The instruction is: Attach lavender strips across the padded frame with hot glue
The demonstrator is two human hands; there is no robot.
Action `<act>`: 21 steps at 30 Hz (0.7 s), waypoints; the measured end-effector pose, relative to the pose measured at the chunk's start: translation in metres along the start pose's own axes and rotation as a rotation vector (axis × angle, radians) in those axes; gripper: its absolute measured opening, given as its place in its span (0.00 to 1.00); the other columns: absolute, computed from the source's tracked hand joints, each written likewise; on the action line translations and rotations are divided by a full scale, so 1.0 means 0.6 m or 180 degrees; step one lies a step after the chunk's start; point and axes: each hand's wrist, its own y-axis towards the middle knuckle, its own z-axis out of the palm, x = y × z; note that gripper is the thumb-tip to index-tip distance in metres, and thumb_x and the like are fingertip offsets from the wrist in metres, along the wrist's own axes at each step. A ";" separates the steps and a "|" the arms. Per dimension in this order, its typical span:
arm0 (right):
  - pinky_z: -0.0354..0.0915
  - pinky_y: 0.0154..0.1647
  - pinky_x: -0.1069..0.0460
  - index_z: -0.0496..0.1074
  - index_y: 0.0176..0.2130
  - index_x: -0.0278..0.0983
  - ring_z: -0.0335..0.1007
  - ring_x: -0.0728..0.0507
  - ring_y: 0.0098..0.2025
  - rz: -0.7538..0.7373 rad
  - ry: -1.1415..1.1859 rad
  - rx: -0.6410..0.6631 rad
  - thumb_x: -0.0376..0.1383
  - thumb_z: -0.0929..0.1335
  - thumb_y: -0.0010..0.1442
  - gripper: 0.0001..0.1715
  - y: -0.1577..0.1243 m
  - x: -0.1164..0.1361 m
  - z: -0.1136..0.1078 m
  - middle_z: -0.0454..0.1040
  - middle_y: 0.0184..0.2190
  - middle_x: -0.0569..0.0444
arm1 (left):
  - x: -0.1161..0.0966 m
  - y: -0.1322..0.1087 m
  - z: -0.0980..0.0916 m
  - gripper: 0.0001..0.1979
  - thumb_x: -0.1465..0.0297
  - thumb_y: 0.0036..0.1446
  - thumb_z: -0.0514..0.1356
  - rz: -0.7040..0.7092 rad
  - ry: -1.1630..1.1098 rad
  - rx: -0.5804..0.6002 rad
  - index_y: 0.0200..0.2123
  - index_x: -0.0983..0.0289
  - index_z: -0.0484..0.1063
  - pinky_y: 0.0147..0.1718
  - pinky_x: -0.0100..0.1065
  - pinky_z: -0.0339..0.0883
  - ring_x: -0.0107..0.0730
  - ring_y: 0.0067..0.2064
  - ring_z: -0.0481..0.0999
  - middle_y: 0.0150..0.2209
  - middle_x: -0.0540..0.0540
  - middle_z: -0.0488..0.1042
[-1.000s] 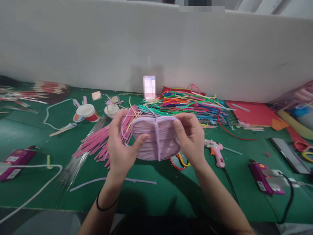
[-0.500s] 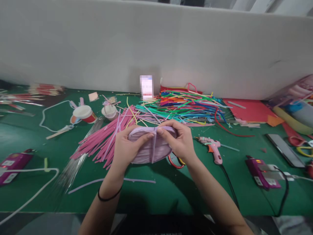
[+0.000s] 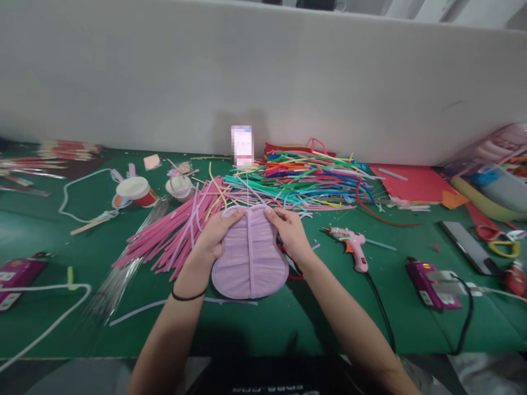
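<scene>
A lilac panel made of pipe cleaners [image 3: 269, 269], narrower at its middle and with a raised strip down its centre, faces me above the table. My left hand [image 3: 214, 233] grips its upper left edge, thumb on the front. On the upper right edge my right hand [image 3: 290, 233] is closed in the same way, its thumb close to the centre strip. The fingers behind the panel are hidden. Scissors with red handles [image 3: 295, 271] lie partly covered beside my right wrist. Below the panel, a loose lilac pipe cleaner [image 3: 138, 312] rests on the table.
Pink pipe cleaners [image 3: 160, 241] lie left, a multicoloured heap [image 3: 313, 175] behind. A pink glue gun [image 3: 354, 247] with a black cord is at right, near a purple power strip [image 3: 432, 285] and a dark phone [image 3: 469, 247]. A lidded cup [image 3: 142, 192] and a lit screen [image 3: 242, 145] stand farther back.
The panel has tipped from a foreshortened tilt to facing me, so its whole waisted shape shows. Both hands keep hold of its top edge. The view has shifted slightly.
</scene>
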 end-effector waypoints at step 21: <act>0.61 0.35 0.52 0.78 0.35 0.36 0.68 0.46 0.33 0.0039 -0.0668 -0.0099 0.53 0.69 0.58 0.23 -0.084 -0.018 -0.069 0.77 0.30 0.55 | 0.017 -0.024 -0.022 0.20 0.64 0.38 0.75 0.0170 -0.0134 -0.0285 0.36 0.66 0.79 0.33 0.31 0.75 0.34 0.32 0.80 0.33 0.54 0.82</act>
